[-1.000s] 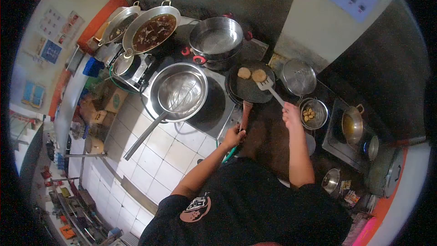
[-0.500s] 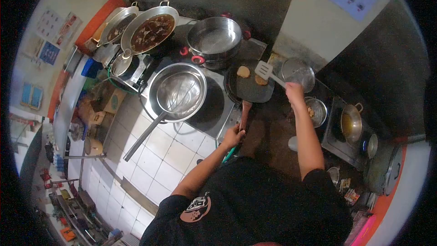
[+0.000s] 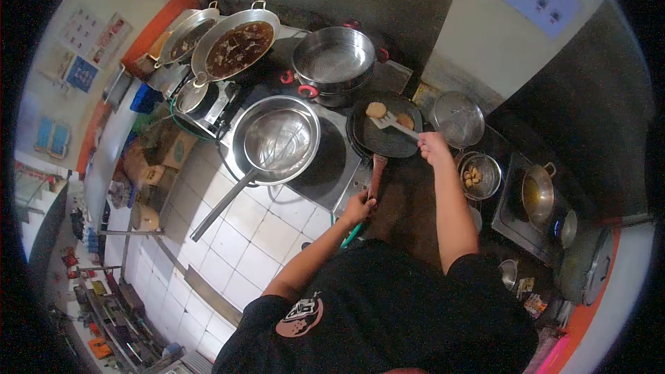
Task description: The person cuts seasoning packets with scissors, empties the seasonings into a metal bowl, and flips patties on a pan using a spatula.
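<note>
My left hand [image 3: 361, 206] is wrapped around the wooden handle [image 3: 377, 174] of a dark frying pan [image 3: 383, 137]. In my right hand [image 3: 434, 147] is a pale slotted spatula [image 3: 402, 127], its blade down in the pan. Two round browned patties lie there: the left patty [image 3: 376, 110] is right at the blade's tip, and the right patty [image 3: 406, 121] sits partly behind the spatula. Whether the blade is under the left patty I cannot tell.
Left of the pan stand a large long-handled steel pan [image 3: 277, 140] and a steamer pot [image 3: 334, 62] with red handles. Farther back is a wok [image 3: 239, 48] of dark liquid. On the right are a strainer [image 3: 457, 119], a bowl of fried pieces [image 3: 478, 174] and a small oil wok [image 3: 537, 195].
My right hand has lowered the spatula from above the pan's right side to the left patty. My left hand keeps its hold on the handle. The view has shifted slightly.
</note>
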Available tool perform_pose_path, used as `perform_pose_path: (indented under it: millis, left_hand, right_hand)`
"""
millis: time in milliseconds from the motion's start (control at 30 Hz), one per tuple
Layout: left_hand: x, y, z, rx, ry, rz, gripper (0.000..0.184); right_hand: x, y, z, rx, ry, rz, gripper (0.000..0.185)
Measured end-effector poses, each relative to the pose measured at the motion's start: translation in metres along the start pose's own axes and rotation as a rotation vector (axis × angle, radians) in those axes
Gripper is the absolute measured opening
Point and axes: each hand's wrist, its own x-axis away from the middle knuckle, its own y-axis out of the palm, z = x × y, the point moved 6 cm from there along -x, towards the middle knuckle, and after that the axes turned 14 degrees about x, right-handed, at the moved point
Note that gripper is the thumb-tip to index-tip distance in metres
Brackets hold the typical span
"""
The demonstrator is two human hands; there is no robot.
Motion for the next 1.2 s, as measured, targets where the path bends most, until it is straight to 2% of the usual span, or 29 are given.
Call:
perform_pose_path:
  millis: [100,200,233,333,367,433,467,567,600,700,833,933,1033,1067,1167,1200]
  left_hand:
    - [-0.001,0.000,-0.010,0.046,-0.015,-0.002,0.036]
    - [-0.010,-0.004,-0.023,0.016,0.003,-0.008,0.038]
    - [-0.007,-0.004,-0.017,0.001,0.002,-0.007,0.039]
    - [0.008,0.001,0.011,-0.030,-0.084,-0.015,0.043]
    - [0.011,0.001,0.016,-0.039,-0.126,-0.018,0.045]
    - [0.007,-0.003,0.014,-0.179,-0.057,-0.001,0.048]
    - [0.007,-0.004,0.015,-0.250,-0.021,0.005,0.050]
    - [0.013,0.003,0.024,-0.039,0.065,0.062,0.026]
    - [0.013,0.003,0.027,-0.052,0.058,0.049,0.027]
    - [0.012,0.002,0.030,-0.076,0.056,0.031,0.029]
    - [0.014,0.002,0.030,-0.087,0.033,0.045,0.032]
    - [0.014,0.002,0.028,-0.017,-0.006,0.031,0.034]
    - [0.010,0.003,0.017,-0.021,0.022,0.026,0.037]
    - [0.006,0.000,0.015,-0.044,0.047,0.032,0.038]
    - [0.006,-0.002,0.009,-0.018,-0.030,0.046,0.048]
    - [0.007,-0.001,0.012,-0.009,-0.027,0.037,0.044]
  right_hand:
    - [-0.001,0.013,0.010,-0.147,-0.093,-0.065,0.009]
    - [-0.004,0.005,0.029,-0.289,-0.061,-0.130,0.007]
    - [-0.003,0.003,0.035,-0.352,-0.043,-0.148,0.009]
    - [0.016,-0.016,0.030,-0.242,-0.098,-0.036,0.023]
    - [0.024,-0.023,0.022,-0.141,-0.148,0.023,0.026]
    - [0.036,-0.033,0.009,0.057,-0.243,0.138,0.031]
    - [0.025,-0.038,0.005,0.290,-0.387,0.262,0.031]
    - [0.043,-0.023,-0.013,0.747,-0.905,0.550,0.031]
    - [0.051,-0.019,-0.013,0.750,-0.717,0.379,0.032]
    - [0.082,-0.005,-0.020,0.926,-0.775,0.390,0.030]
    - [0.091,-0.002,-0.015,0.752,-0.843,0.398,0.027]
    - [0.102,0.005,-0.016,0.698,-0.680,0.388,0.028]
    - [0.083,0.018,-0.005,0.751,-0.709,0.394,0.027]
    - [0.085,0.019,-0.008,0.793,-0.654,0.458,0.027]
    - [0.058,0.015,-0.007,0.731,-0.643,0.505,0.026]
    - [0.050,0.012,-0.009,0.772,-0.631,0.502,0.026]
